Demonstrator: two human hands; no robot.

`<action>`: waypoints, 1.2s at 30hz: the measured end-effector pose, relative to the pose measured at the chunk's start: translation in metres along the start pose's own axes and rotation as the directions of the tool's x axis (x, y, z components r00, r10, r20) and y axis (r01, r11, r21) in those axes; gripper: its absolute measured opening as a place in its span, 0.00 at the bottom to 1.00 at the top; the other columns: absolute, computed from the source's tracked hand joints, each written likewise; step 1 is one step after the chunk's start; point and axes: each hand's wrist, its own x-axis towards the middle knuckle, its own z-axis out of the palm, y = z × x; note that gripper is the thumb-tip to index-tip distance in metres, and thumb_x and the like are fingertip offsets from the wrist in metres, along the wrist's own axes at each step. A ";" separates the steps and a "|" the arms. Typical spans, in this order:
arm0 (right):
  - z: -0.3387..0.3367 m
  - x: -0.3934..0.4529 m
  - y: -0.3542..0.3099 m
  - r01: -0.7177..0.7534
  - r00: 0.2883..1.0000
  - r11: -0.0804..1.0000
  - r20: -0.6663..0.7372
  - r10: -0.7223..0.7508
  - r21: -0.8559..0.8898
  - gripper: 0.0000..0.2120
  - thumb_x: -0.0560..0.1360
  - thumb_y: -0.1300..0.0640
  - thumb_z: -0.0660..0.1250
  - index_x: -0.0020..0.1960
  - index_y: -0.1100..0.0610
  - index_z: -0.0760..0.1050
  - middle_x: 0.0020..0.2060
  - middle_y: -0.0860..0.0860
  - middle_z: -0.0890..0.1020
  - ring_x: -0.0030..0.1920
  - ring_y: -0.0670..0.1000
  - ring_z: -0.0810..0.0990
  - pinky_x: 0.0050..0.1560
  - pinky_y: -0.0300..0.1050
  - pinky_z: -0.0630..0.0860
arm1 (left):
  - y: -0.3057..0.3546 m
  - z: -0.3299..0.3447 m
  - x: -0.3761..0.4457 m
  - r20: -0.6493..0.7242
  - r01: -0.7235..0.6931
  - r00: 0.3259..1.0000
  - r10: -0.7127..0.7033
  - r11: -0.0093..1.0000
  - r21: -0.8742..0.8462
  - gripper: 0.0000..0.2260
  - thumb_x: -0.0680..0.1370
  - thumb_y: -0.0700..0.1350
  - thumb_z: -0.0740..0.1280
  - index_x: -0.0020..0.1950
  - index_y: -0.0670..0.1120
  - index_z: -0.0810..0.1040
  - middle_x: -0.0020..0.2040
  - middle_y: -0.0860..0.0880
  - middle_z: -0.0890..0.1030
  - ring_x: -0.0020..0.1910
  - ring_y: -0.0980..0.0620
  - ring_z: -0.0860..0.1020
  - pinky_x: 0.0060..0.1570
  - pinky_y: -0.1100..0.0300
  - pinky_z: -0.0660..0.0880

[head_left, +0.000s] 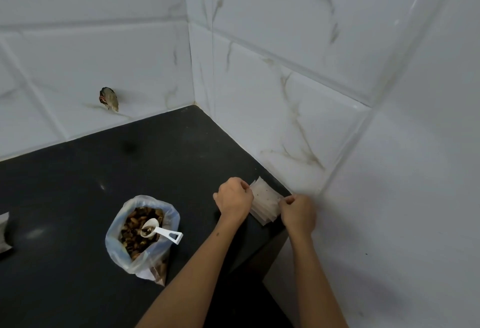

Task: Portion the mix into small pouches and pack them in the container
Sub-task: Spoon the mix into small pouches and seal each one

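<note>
A stack of small, thin, whitish pouches (264, 199) lies on the black counter (104, 171) by the right wall. My left hand (235, 197) pinches the stack's left edge, fingers curled. At the stack's right edge, my right hand (298, 212) pinches it too. To the left stands an open clear plastic bag (141, 234) of brown mix, and a white plastic scoop (158, 231) rests in it with its handle pointing right.
White marbled tile walls (285, 93) close the counter's back and right sides. A hole in the tile (108, 99) shows on the back wall. A dark packet (5, 234) lies at the left frame edge. The counter's front edge drops off near my right forearm.
</note>
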 end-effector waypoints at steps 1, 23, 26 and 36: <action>0.000 0.000 0.000 -0.001 1.000 1.000 0.002 0.001 0.003 0.07 0.76 0.56 0.66 0.48 0.54 0.82 0.45 0.53 0.84 0.47 0.55 0.81 0.41 0.41 0.70 | 0.000 0.002 0.001 -0.003 0.005 1.000 -0.005 1.000 0.002 0.06 0.77 0.44 0.66 0.49 0.49 0.82 0.48 0.52 0.83 0.52 0.51 0.79 0.60 0.51 0.68; 0.030 -0.136 -0.138 0.258 0.810 0.751 0.288 -0.511 0.608 0.03 0.76 0.58 0.68 0.48 0.52 0.80 0.42 0.47 0.84 0.45 0.45 0.84 0.50 0.47 0.81 | -0.080 -0.154 -0.077 -0.435 -0.481 0.831 0.347 0.841 -0.248 0.08 0.71 0.39 0.73 0.48 0.48 0.80 0.41 0.58 0.82 0.42 0.61 0.81 0.44 0.67 0.78; 0.053 -0.163 -0.149 0.225 0.743 0.771 0.407 -0.531 0.595 0.04 0.76 0.59 0.68 0.45 0.51 0.80 0.40 0.48 0.84 0.44 0.46 0.84 0.47 0.44 0.82 | -0.117 -0.182 -0.089 -0.506 -0.404 0.806 0.307 0.910 -0.091 0.18 0.67 0.47 0.71 0.56 0.48 0.76 0.49 0.56 0.80 0.47 0.59 0.79 0.46 0.59 0.79; 0.103 -0.238 -0.183 0.347 0.359 0.791 0.708 -0.608 0.503 0.07 0.71 0.67 0.70 0.46 0.57 0.80 0.38 0.55 0.84 0.39 0.51 0.84 0.41 0.47 0.82 | -0.211 -0.234 -0.100 -0.515 -0.141 0.819 0.254 0.958 0.248 0.41 0.65 0.64 0.62 0.72 0.42 0.67 0.64 0.49 0.76 0.66 0.49 0.73 0.72 0.50 0.56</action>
